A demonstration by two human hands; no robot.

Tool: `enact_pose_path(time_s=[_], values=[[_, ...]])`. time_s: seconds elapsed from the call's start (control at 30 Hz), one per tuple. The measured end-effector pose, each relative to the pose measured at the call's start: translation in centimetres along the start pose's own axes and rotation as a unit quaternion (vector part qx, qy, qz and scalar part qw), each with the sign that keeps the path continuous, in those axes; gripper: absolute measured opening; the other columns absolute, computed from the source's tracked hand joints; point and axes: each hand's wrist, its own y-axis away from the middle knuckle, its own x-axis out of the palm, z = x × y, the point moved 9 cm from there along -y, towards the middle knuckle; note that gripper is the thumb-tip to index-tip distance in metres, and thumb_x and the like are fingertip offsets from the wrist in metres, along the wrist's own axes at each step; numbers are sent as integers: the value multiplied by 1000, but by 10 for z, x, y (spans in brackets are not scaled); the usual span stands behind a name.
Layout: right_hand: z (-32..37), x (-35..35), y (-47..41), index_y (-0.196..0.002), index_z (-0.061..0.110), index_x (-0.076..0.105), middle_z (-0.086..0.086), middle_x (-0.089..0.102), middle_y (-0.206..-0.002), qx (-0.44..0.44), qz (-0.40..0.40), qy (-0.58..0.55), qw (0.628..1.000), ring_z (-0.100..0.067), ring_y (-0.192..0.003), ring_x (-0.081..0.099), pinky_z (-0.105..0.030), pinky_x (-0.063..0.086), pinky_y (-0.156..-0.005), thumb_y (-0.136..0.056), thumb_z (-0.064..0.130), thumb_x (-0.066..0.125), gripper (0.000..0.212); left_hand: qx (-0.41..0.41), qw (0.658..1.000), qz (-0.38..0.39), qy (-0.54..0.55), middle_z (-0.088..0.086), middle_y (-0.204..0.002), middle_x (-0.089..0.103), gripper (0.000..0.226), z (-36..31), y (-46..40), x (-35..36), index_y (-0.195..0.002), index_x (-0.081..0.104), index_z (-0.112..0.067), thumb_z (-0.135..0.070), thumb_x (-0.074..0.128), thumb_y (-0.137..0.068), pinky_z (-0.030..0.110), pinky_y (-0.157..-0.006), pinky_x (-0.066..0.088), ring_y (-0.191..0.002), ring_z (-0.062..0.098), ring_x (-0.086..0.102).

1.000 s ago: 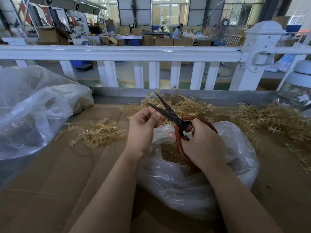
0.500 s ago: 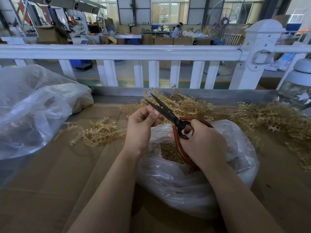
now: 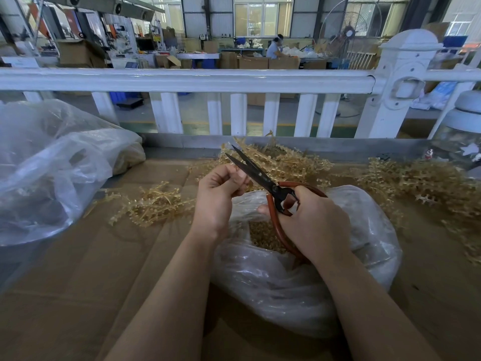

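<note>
Nearest you, the clear bag (image 3: 286, 295) sits on the tabletop (image 3: 78, 282) under both wrists. Your right hand (image 3: 315, 225) is wrapped around the red loops of the scissors (image 3: 256, 173), blades parted and pointing up-left. Your left hand (image 3: 216, 194) pinches a small pale bit (image 3: 242, 180) right against the lower blade. Golden plastic sprigs (image 3: 156, 204) lie scattered beyond, another bag (image 3: 52, 165) off to the left, then the white railing (image 3: 182, 79).

No legible text, number or brand anywhere. Scissors (image 3: 256, 173): no mark readable. Far yellow placard (image 3: 156, 37): too small and blurred.
</note>
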Motion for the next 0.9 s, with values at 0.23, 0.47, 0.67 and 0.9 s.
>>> enact_pose_path(time_s=[0.23,0.47,0.67,0.9], values=[[-8,7,-2,-82,34,50,18,54,-68,-3,13,24,1000,1,-60,47,-17,34,-48,-65,97,29,68,32,995,7,-93,8,-69,48,14,-5,1,2,-80,59,4,5,55,-93,33,-72,39,-71,21,41],[-7,2,-3,-76,33,48,19,48,-60,-4,-1,46,999,-2,-57,46,-17,28,-46,-75,82,60,50,28,993,-2,-112,0,-66,53,9,-6,2,1,-88,63,10,8,55,-91,28,-71,42,-69,16,45],[1,-3,0,-66,33,40,23,36,-52,-14,-7,44,999,8,-49,34,-15,21,-44,-73,84,59,55,27,996,15,-85,1,-68,51,25,-9,4,5,-75,60,-7,6,51,-94,28,-69,38,-70,18,41],[-2,3,1,-64,30,44,23,40,-52,-13,11,3,1000,7,-50,39,-13,24,-47,-67,93,39,63,35,997,32,-59,10,-73,49,15,-7,2,5,-89,53,18,6,50,-95,27,-69,38,-67,14,41]])
